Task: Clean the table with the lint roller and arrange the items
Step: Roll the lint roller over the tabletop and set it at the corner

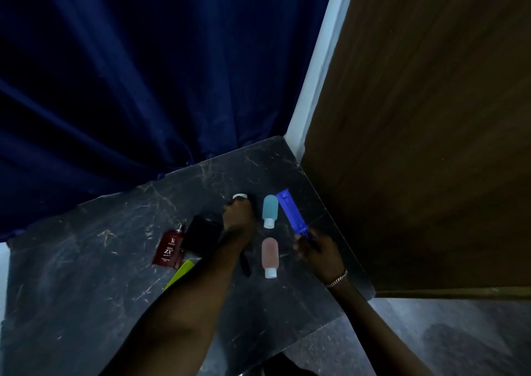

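Observation:
On the dark marble table [86, 275], my left hand [238, 214] is closed around a small item with a white cap [240, 196]; the body of that item is hidden. My right hand [314, 249] grips the lower end of a blue comb-like piece [290, 210] that lies slanted near the table's right edge. A light blue squeeze bottle [269, 209] lies between my hands, cap toward me. A pink squeeze bottle [269, 256] lies just below it. No lint roller is clearly visible.
A red perfume bottle [169, 249] lies left of my left forearm, beside a black pouch [202, 236] and a yellow-green object [181, 273] partly under my arm. A dark blue curtain [143, 73] hangs behind the table. A wooden panel [431, 145] stands at the right.

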Tool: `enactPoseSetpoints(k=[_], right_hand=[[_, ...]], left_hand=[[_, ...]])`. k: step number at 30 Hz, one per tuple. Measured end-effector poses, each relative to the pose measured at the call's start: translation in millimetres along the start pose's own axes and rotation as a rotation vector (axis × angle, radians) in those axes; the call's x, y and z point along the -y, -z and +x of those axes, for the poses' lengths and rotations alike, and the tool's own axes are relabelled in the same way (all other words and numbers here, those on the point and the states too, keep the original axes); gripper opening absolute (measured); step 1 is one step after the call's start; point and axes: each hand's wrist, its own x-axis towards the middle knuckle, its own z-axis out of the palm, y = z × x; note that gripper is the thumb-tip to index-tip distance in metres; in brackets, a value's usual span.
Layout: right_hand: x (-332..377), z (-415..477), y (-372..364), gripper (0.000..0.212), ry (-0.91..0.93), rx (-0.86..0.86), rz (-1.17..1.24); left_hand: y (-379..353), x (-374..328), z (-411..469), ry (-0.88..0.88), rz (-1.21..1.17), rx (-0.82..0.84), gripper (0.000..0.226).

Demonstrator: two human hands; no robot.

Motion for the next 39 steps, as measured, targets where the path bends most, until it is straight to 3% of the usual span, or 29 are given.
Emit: enactPoseSetpoints(k=[4,9,15,20,25,31,39], right_hand=[[2,-1,2,0.014,-0.008,0.000,-0.020],[10,-4,8,0.012,0.017,-0.020,0.072],[19,-17,15,0.013,0.143,0.026,-0.014],[45,-27,15,0.024,0.441,0.161,-0.271],[77,-32,-2,0.025,0.533,0.278,-0.487],[108,-30,-15,0.022,0.625,0.350,-0.765],[135,-33,-24,0.021,0.631,0.501,-0.796]], left_hand=[[1,2,-2,-0.024,-0.114,-0.047,0.035],[19,9,-28,-0.037,-0.428,-0.127,0.042],[39,60,-89,-0.207,-0.743,-0.203,0.052],[50,116,-129,-0.278,-0.808,-0.308,0.052],[60,159,-151,-0.254,-0.831,-0.377,0.059],[72,187,-171,-0.282,-0.678,-0.358,0.063],[90,204,-193,-0.399,-0.605,-0.327,0.061]])
